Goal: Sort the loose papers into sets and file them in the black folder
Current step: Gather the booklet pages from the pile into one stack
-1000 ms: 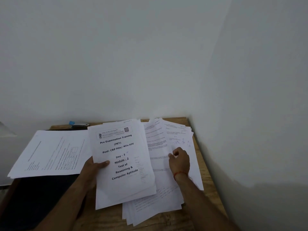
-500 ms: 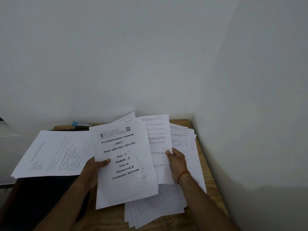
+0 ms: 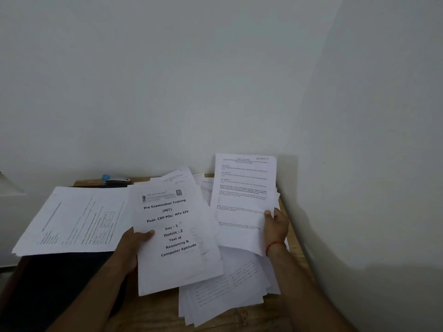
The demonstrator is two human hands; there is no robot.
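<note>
My left hand (image 3: 131, 245) grips a set of white papers (image 3: 176, 257) at its left edge, thumb on the cover page headed "Pre Examination Training". My right hand (image 3: 275, 227) pinches a printed sheet (image 3: 242, 204) at its right edge and holds it raised and tilted above the loose paper pile (image 3: 230, 291) on the wooden table. A black folder (image 3: 55, 281) lies at the left, partly covered by another stack of printed sheets (image 3: 74, 221).
The wooden table (image 3: 296, 245) sits in a corner, with white walls behind and close on the right. A stapler with a blue end (image 3: 116, 179) lies at the table's back edge. A pale object (image 3: 9, 188) shows at the far left.
My right hand has taken a sheet off the loose pile and lifted it up and to the right. The set in my left hand has stayed roughly in place.
</note>
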